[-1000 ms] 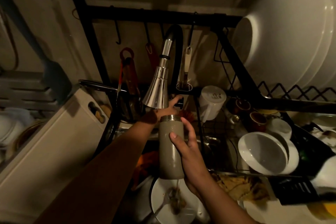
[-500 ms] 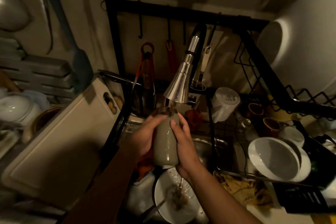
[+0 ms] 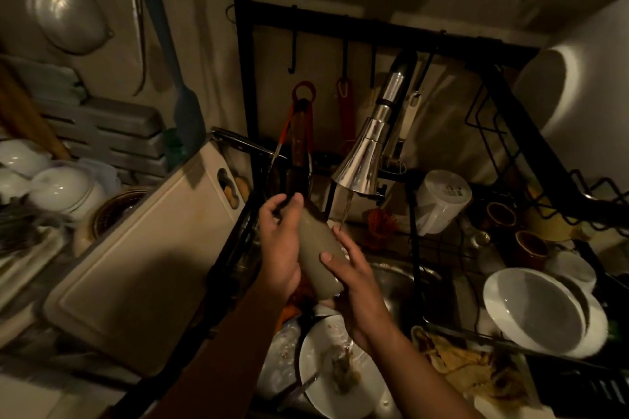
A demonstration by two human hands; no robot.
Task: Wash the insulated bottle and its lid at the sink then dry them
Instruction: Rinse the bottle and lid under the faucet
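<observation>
Under the faucet head (image 3: pixel 360 160), over the sink (image 3: pixel 398 282), I have the insulated bottle (image 3: pixel 318 253) between both hands; it lies tilted, top end up and away to the left, base down toward me, above the dirty plate (image 3: pixel 326 381). My left hand (image 3: pixel 280 248) is wrapped round the upper half from the left, thumb laid near the top end; my right hand (image 3: pixel 354 279) clamps the lower half, thumb on the near face, fingers behind. The water stream (image 3: pixel 345 211) falls thin just to the right of the bottle; it seems to land at my right fingertips rather than on the wall, though the picture is dim and smeared there. I see no lid anywhere, and I cannot tell whether the mouth is open.

I judge the step to be rinsing the outside; the washing is early, the drying not begun. To do it well I would shift the bottle rightward until the stream strikes its shoulder; then turn it with the left hand while the right palm rubs along the wall. A wet wall should be slippery; one hand ought to grip firmly at every turn. I would hold the base clear of the scraps on the plate; and pour any rinse water into the sink, away from the white bowl (image 3: pixel 534 313) at the right.
</observation>
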